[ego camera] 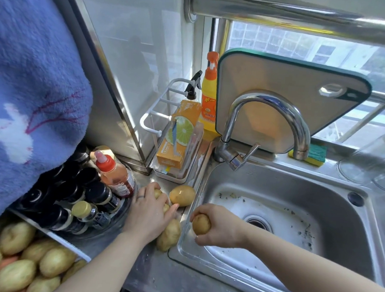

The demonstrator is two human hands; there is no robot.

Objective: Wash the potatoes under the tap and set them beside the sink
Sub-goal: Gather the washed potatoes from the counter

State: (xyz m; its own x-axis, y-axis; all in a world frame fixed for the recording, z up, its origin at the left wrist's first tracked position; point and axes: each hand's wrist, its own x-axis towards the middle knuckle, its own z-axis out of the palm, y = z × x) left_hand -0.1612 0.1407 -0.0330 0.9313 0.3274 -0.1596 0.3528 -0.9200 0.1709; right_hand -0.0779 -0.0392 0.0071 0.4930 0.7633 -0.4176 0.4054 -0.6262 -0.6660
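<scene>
My right hand [221, 227] grips a small potato [201, 224] over the left rim of the steel sink [285, 195]. My left hand [149, 210] rests on the counter left of the sink, its fingers curled over potatoes that it mostly hides. A wet potato [182, 195] lies just beyond its fingertips, and another potato [168, 235] lies under the wrist by the sink's edge. The curved tap [266, 120] stands at the back of the sink; no water is visible running from it. Several potatoes [15, 266] fill a bin at the lower left.
Dark bottles and a red-capped sauce bottle [113, 175] crowd the counter at left. A white rack [176, 145] holds an orange box; a yellow detergent bottle [208, 102], cutting board [289, 101] and sponge [313, 155] stand behind the tap. Blue fleece fabric [30, 81] hangs at left.
</scene>
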